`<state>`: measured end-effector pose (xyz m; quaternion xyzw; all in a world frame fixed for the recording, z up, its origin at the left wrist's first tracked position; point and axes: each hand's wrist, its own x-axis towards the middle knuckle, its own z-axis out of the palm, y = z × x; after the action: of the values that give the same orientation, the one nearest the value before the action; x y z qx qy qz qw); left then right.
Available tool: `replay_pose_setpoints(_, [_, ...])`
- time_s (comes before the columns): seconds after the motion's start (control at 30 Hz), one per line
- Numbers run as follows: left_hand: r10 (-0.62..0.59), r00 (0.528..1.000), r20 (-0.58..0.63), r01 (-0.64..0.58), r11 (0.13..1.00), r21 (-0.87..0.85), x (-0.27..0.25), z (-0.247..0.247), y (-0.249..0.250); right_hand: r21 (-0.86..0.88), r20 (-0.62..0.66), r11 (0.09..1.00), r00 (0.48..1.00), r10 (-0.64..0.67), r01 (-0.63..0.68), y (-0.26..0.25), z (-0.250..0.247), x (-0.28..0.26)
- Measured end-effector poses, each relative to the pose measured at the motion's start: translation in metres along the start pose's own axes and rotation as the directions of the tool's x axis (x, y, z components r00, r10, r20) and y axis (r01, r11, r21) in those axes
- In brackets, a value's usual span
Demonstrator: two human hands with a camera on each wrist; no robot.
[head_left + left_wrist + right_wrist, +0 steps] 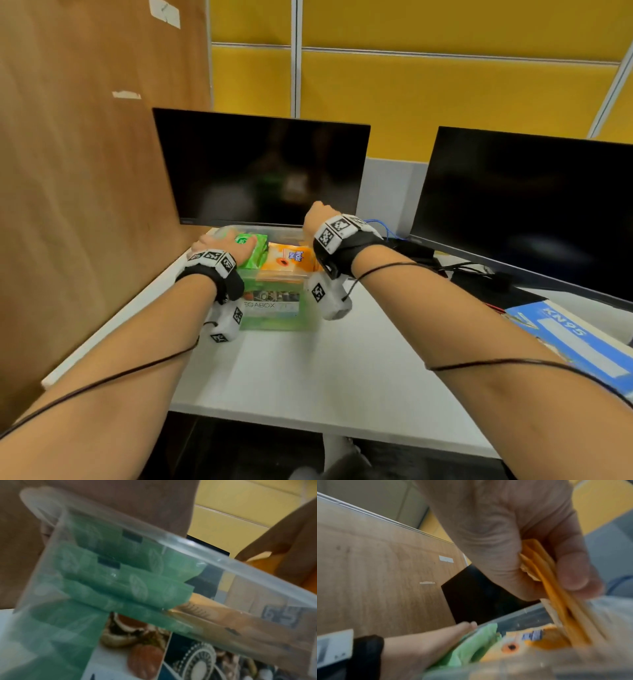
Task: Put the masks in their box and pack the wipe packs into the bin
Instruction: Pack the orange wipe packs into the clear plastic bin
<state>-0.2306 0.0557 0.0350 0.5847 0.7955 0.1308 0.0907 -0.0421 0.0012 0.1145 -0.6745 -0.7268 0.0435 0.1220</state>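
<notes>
A white desk (342, 363) stands in a cubicle, with a wood-grain partition (85, 171) on the left and yellow panels (445, 96) behind. Two dark monitors (260, 168) sit at the back of the desk, with a tangle of cables (455, 267) between them. A clear plastic bin (277, 308) sits in front of the left monitor; the label on its near wall reads in part "EGABOX". Inside it, green wipe packs (251, 251) lie stacked on the left side and orange wipe packs (291, 258) on the right, the top orange pack printed "Tender Love". The left hand (222, 245) rests on top of the green stack, fingers laid across it; how far they curl cannot be told. The right hand (320, 216) is raised above the bin's back right corner, thumb and fingers pinching the sealed ends of several orange packs, as the right wrist view shows. A blue and white mask box (568, 339) marked "KN95" lies at the right edge of the desk, well apart from the bin.
</notes>
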Motion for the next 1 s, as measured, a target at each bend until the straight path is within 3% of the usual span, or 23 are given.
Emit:
replay_pose_setpoints(0.07, [-0.008,1.0,0.021,0.009,1.0,-0.012,0.001,0.002,-0.001,-0.151,0.13,0.985,0.989,-0.069,0.088,-0.002,0.006,-0.007])
replay_pose_setpoints(0.27, [-0.025,1.0,0.01,0.025,0.997,0.068,-0.002,0.007,0.011,-0.358,0.347,0.913,0.935,-0.066,0.197,0.01,0.035,0.004])
replay_pose_setpoints(0.37, [-0.021,1.0,-0.004,0.021,0.996,0.089,-0.002,0.009,0.015,-0.281,0.288,0.958,0.957,0.034,0.051,0.016,0.028,0.013])
replay_pose_setpoints(0.47, [-0.015,1.0,-0.019,0.017,0.995,0.097,0.001,0.011,0.019,-0.115,0.337,0.993,0.938,0.077,-0.041,0.029,0.009,0.038])
replay_pose_setpoints(0.53, [-0.01,1.0,-0.028,0.012,0.995,0.1,0.004,0.013,0.022,0.112,0.342,0.99,0.939,0.047,-0.091,0.045,-0.002,0.06])
replay_pose_setpoints(0.6, [-0.003,0.999,-0.037,0.007,0.995,0.1,0.008,0.017,0.024,0.35,0.203,0.925,0.976,0.079,-0.147,0.069,-0.003,0.083])
replay_pose_setpoints(0.67, [-0.001,0.999,-0.05,0.006,0.995,0.1,0.011,0.021,0.025,0.311,0.055,0.926,0.976,0.208,-0.215,0.099,0.01,0.103])
replay_pose_setpoints(0.73, [-0.004,0.998,-0.062,0.01,0.995,0.099,0.015,0.024,0.027,0.171,0.029,0.939,0.955,0.296,-0.297,0.122,0.033,0.11])
replay_pose_setpoints(0.8, [0.001,0.998,-0.066,0.006,0.995,0.1,0.017,0.024,0.029,0.062,0.106,0.968,0.966,0.235,-0.243,0.135,0.067,0.119])
replay_pose_setpoints(0.93, [0.005,0.999,-0.051,0.0,0.995,0.095,0.021,0.025,0.03,0.05,0.158,0.992,0.981,0.109,-0.118,0.156,0.123,0.145])
replay_pose_setpoints(1.0, [0.009,0.998,-0.057,-0.004,0.996,0.092,0.022,0.027,0.03,0.001,0.222,0.993,0.968,0.118,-0.121,0.141,0.116,0.121])
